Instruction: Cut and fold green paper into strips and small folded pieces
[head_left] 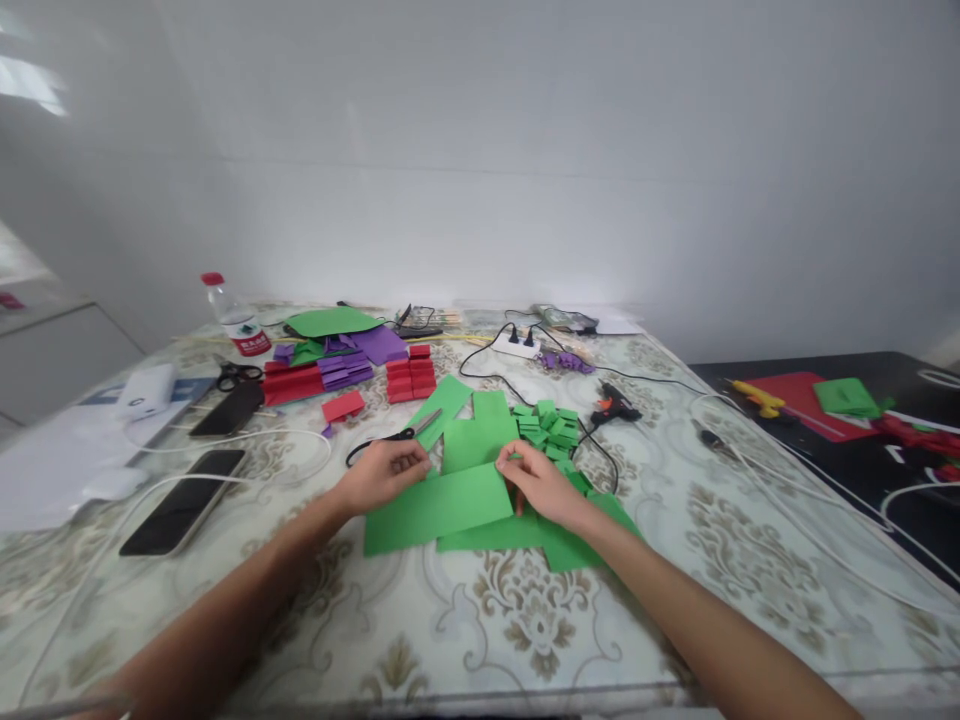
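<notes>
Both of my hands are at a rectangular green paper sheet (439, 510) low over the table. My left hand (384, 472), fingers curled, pinches the sheet's far edge near its left part. With thumb and fingertips, my right hand (541, 485) grips the far right corner, which is slightly raised. More green paper (480, 442) lies flat beyond and beneath it. Black-handled scissors (397, 436) rest just past my left hand, partly over another green piece. Beyond my right hand is a pile of small folded green paper strips (551, 428).
A glue gun (615, 404) and power strip (516, 345) with black cords lie at right. Folded red paper (410, 375), purple paper (345, 370), phones (184, 503) and a bottle (238, 318) are at left. White cables cross both sides. A yellow glue gun (757, 397) lies on the dark side surface.
</notes>
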